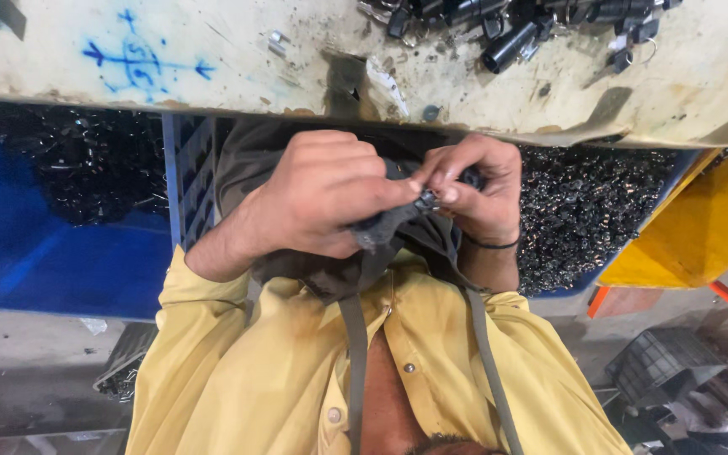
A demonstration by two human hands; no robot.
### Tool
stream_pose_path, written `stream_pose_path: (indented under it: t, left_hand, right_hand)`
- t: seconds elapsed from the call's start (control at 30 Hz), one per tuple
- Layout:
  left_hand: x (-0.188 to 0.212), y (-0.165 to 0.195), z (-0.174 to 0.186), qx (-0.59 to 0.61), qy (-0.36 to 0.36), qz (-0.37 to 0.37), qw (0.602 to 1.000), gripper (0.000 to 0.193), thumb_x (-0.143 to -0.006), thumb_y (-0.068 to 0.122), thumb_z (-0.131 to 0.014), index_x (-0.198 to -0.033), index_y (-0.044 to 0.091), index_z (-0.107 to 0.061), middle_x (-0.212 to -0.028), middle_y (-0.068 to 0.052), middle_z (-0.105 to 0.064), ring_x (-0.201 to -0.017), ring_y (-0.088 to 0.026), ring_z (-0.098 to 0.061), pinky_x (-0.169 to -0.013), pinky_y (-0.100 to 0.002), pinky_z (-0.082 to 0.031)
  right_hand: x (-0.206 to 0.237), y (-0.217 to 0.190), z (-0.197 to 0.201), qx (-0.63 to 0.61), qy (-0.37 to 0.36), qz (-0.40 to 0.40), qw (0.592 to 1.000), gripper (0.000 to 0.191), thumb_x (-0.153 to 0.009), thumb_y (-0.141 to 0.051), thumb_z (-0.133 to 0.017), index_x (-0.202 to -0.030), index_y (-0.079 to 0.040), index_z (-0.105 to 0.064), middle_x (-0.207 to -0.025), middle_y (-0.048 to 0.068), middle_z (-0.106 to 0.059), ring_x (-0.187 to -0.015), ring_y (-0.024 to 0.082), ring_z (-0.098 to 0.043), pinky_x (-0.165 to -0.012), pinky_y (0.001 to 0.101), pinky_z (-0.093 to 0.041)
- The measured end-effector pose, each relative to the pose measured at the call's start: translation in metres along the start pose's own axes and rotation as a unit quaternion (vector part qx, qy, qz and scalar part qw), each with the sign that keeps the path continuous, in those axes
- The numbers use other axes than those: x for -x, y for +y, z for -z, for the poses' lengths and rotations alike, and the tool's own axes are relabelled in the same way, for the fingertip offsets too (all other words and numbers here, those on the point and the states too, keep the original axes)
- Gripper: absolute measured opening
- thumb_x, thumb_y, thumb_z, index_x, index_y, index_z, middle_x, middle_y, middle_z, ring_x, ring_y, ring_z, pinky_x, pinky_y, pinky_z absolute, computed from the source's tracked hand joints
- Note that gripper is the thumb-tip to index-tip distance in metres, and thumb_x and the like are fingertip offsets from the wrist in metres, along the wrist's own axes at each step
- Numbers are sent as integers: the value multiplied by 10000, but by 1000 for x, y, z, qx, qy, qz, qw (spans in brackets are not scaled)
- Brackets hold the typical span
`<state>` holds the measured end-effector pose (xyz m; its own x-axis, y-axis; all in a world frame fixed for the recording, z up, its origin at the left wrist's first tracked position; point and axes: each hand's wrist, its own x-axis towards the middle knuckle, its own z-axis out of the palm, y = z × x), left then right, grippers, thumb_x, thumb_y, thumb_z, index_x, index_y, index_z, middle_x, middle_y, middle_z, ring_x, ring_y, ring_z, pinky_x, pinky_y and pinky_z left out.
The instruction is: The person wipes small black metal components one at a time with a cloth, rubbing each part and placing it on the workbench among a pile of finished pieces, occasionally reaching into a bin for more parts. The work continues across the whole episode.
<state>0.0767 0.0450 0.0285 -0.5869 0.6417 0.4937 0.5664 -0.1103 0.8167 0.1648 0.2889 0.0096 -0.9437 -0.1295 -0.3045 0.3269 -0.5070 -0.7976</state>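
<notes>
**Both hands closed on a small dark part, just below the bench edge**

Head view, looking down the person's own chest — the picture reads upside down, yellow shirt at the bottom, bench at the top.

Left hand: fingers curled into a near fist, thumb and forefinger pressed together on a small dark metal part. A scrap of dark grey cloth is bunched under the same hand and hangs out below the palm.

Right hand: fingertips pinched onto the same part from the other side, a second dark piece half hidden behind the fingers. A thin black band sits on that wrist. The two hands touch at the part — no gap between them.

The part sits between the fingertips of both hands, held in the air in front of the chest, just beneath the bench's front edge. Its exact shape is too small to tell.

Around:
- Worn pale workbench with blue scribbled marks; a heap of black cylindrical pieces lies on it, well apart from the hands.
- Blue bin at one side, holding a mass of small dark metal bits.
- Another load of the same bits beside the right hand, next to a yellow bin.
- Grey straps run down over the shirt.
</notes>
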Motion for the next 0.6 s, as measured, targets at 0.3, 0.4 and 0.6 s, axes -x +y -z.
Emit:
stream_pose_path:
  t: [0.3, 0.4, 0.6]
  left_hand:
    - [15, 14, -32, 46, 128, 197, 971, 467, -967, 77, -735, -1384, 87, -525, -905, -57, -629, -686, -157, -635, -645, -287, -508]
    - [13, 19, -35, 45, 78, 211, 973, 704, -882, 179, -755, -1500, 51, -442, -910, -56, -599, -700, -201, -656, -653, -311, -524]
    - [13, 16, -35, 17, 9, 187, 982, 952, -783, 158, -763, -1621, 79, -319, -942, -53, -689, -806, -248, -713, -682, -342, -566]
  right_hand:
    - [8, -5, -21, 167, 67, 223, 958, 179, -997, -165, -750, -1029, -33, -634, -962, 199, -740, -767, 238, -719, -648, 269, -519]
    - [-2, -14, -27, 338, -7, 309, 889, 117, -972, -120, -722, -1020, -25, -673, -988, 177, -758, -725, 219, -727, -629, 281, -511]
    - [-17, -26, -41, 473, -97, 364, 796, 158, -871, -22, -817, -1006, -18, -736, -935, 142, -709, -723, 222, -688, -607, 319, -531]
